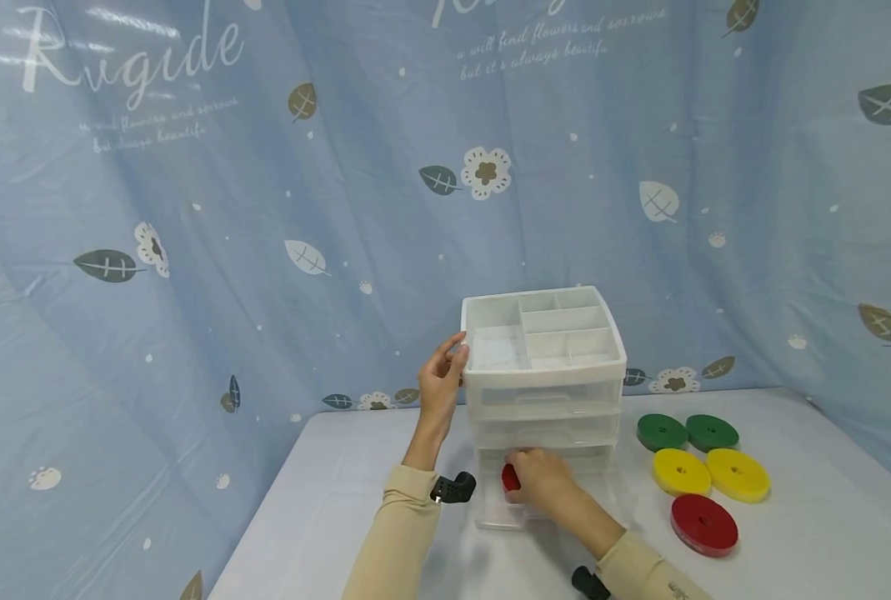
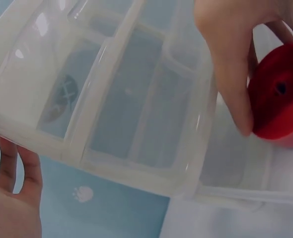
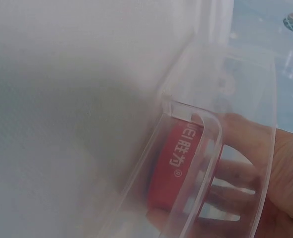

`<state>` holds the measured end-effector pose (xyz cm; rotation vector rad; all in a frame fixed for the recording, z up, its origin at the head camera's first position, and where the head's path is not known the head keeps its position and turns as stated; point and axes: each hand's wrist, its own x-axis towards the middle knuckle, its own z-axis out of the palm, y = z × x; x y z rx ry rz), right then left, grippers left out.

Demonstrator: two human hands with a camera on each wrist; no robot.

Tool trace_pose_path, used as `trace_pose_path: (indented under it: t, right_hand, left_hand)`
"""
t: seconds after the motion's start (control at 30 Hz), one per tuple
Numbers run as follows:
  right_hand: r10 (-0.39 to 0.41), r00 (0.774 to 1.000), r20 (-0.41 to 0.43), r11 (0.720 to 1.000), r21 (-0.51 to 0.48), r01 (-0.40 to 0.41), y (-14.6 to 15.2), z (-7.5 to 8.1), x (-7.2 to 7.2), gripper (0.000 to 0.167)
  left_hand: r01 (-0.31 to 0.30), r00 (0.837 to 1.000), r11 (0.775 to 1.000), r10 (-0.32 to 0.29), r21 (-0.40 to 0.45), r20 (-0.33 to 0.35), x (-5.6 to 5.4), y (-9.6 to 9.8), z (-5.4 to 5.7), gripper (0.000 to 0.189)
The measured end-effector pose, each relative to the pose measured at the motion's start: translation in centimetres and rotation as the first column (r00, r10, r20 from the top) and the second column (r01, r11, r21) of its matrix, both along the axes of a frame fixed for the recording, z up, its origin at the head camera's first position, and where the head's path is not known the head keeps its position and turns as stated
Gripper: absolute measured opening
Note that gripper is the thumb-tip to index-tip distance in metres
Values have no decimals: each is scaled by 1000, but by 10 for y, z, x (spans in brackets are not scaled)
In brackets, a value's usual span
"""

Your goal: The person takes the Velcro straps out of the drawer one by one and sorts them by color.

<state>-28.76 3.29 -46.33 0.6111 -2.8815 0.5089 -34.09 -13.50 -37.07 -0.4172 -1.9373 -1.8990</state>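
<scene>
A white and clear plastic drawer unit (image 1: 543, 377) stands on the table, its bottom drawer (image 1: 499, 518) pulled out. My left hand (image 1: 440, 390) rests on the unit's upper left side; in the left wrist view those fingers (image 2: 31, 168) lie along the edge, fairly straight. Over the pulled-out drawer, my right hand (image 1: 550, 483) grips a red roll of strap-like tape (image 1: 510, 478) by its rim. The left wrist view shows the roll's flat face with a small centre hole. Through the clear drawer wall in the right wrist view, white lettering shows on the red roll (image 3: 174, 168).
Right of the unit lie two green rolls (image 1: 662, 432), two yellow rolls (image 1: 681, 472) and another red roll (image 1: 703, 525) on the white table (image 1: 813, 500). The unit's top is an open tray with compartments. Behind hangs a blue patterned curtain (image 1: 385, 208).
</scene>
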Motion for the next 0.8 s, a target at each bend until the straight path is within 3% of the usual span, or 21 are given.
trace_pose_path:
  t: [0.23, 0.5, 0.8]
  right_hand:
    - [7, 1000, -31, 1000, 10, -7, 1, 1, 2, 37]
    - [32, 999, -19, 999, 5, -32, 1, -1, 2, 39]
    - [30, 999, 28, 999, -27, -29, 3, 0, 1, 43]
  left_hand:
    - [-61, 998, 997, 62, 40, -9, -20, 2, -19, 36]
    - [-97, 995, 991, 96, 90, 7, -21, 6, -24, 39]
    - [-89, 996, 988, 86, 127, 31, -20, 9, -24, 37]
